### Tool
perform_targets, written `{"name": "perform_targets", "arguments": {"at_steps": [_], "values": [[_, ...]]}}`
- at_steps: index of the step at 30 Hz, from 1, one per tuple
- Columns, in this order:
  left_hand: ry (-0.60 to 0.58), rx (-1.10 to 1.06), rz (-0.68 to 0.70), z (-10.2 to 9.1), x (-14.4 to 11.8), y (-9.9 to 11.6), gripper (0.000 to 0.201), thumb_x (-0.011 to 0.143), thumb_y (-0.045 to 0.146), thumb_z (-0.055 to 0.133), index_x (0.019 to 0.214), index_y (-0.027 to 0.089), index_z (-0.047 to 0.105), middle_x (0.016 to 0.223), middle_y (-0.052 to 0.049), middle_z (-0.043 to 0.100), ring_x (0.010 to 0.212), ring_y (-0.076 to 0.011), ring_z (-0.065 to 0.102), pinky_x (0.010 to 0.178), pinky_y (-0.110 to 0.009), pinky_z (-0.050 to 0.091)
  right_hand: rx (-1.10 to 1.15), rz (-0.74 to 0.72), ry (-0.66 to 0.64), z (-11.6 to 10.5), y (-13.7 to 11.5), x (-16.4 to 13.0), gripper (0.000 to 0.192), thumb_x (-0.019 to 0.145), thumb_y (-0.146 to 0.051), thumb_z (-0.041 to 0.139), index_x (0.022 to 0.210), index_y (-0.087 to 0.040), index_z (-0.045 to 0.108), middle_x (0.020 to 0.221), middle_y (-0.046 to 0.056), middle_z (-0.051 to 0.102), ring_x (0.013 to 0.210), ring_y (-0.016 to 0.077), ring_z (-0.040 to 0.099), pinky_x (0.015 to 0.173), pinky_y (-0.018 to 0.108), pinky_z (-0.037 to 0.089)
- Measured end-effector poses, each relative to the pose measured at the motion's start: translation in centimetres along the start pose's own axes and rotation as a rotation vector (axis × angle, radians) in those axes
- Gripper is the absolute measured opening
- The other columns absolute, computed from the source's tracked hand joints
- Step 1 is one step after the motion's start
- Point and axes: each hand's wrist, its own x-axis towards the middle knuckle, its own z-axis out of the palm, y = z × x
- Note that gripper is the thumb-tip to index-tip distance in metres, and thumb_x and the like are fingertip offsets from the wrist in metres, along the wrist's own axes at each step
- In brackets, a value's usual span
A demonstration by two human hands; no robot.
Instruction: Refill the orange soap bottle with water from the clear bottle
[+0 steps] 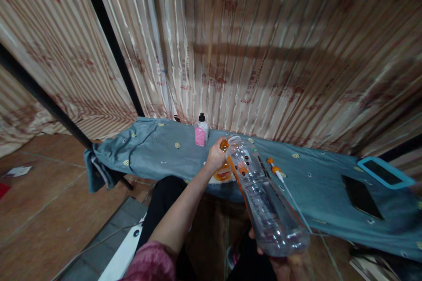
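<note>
My right hand (286, 263) grips the base of a clear plastic bottle (263, 197) with an orange label strip, tilted away from me with its open neck pointing at the table. My left hand (216, 154) is closed at the bottle's neck on something orange, apparently the cap (224, 145). Below the hands an orange round object (223, 172) lies on the blue-grey cloth (154, 149) covering the table.
A small bottle with a pink label and black cap (201, 131) stands at the back of the table. An orange-and-white syringe-like tool (276, 170) lies right of the bottle. A dark phone (361, 196) and a blue-framed tablet (384, 172) lie far right. Striped curtains hang behind.
</note>
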Motion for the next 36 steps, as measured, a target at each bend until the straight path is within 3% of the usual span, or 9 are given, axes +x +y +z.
{"name": "perform_targets", "arguments": {"at_steps": [13, 21, 25, 29, 32, 36], "values": [[-0.008, -0.011, -0.013, 0.0, 0.0, 0.1, 0.029, 0.071, 0.025, 0.072, 0.097, 0.016, 0.064, 0.085, -0.003, 0.072, 0.078, -0.0159, 0.067, 0.074, -0.024, 0.051, -0.032, -0.017, -0.012, -0.2, -0.2, 0.1, 0.093, 0.056, -0.049, 0.085, 0.137, -0.030, 0.043, 0.093, 0.011, 0.073, 0.068, 0.0339, 0.072, 0.046, 0.040, 0.057], [-0.007, -0.012, -0.005, 0.0, -0.1, 0.0, 0.029, 0.071, 0.027, 0.073, 0.097, 0.017, 0.064, 0.086, -0.002, 0.072, 0.079, -0.0159, 0.067, 0.077, -0.025, 0.052, -0.019, 0.002, -0.007, 0.1, -0.3, -0.2, 0.083, 0.061, -0.047, 0.083, 0.134, -0.032, 0.045, 0.092, 0.009, 0.074, 0.069, 0.0339, 0.072, 0.047, 0.040, 0.056], [-0.007, -0.019, 0.002, 0.0, -0.1, 0.0, 0.029, 0.070, 0.027, 0.073, 0.096, 0.017, 0.064, 0.086, -0.002, 0.072, 0.080, -0.0159, 0.067, 0.076, -0.024, 0.051, -0.028, -0.036, -0.023, 1.4, -1.8, -0.3, 0.078, 0.057, -0.045, 0.087, 0.125, -0.030, 0.051, 0.083, 0.006, 0.075, 0.066, 0.0260, 0.070, 0.049, 0.030, 0.053], [-0.007, -0.014, 0.000, 0.0, 0.0, 0.0, 0.030, 0.070, 0.027, 0.073, 0.098, 0.018, 0.064, 0.087, -0.002, 0.072, 0.081, -0.0161, 0.067, 0.078, -0.025, 0.051, -0.092, -0.094, -0.062, 2.2, -3.1, -0.4, 0.072, 0.057, -0.057, 0.084, 0.116, -0.027, 0.053, 0.077, 0.005, 0.075, 0.062, 0.0200, 0.068, 0.048, 0.024, 0.051], [-0.012, -0.014, -0.004, 0.0, 0.0, -0.1, 0.031, 0.071, 0.027, 0.072, 0.099, 0.017, 0.064, 0.086, -0.003, 0.072, 0.080, -0.0163, 0.067, 0.077, -0.025, 0.052, -0.040, -0.068, -0.026, 1.7, -2.4, -0.5, 0.073, 0.058, -0.054, 0.084, 0.119, -0.028, 0.052, 0.083, 0.007, 0.075, 0.065, 0.0226, 0.071, 0.050, 0.027, 0.054], [-0.017, -0.013, -0.023, 0.0, 0.0, -0.1, 0.032, 0.070, 0.027, 0.072, 0.099, 0.017, 0.063, 0.083, -0.002, 0.072, 0.077, -0.0162, 0.066, 0.075, -0.025, 0.051, 0.013, -0.050, 0.025, 0.7, -0.7, -0.5, 0.074, 0.061, -0.050, 0.083, 0.123, -0.028, 0.051, 0.084, 0.009, 0.073, 0.067, 0.0328, 0.072, 0.051, 0.040, 0.057]]}}
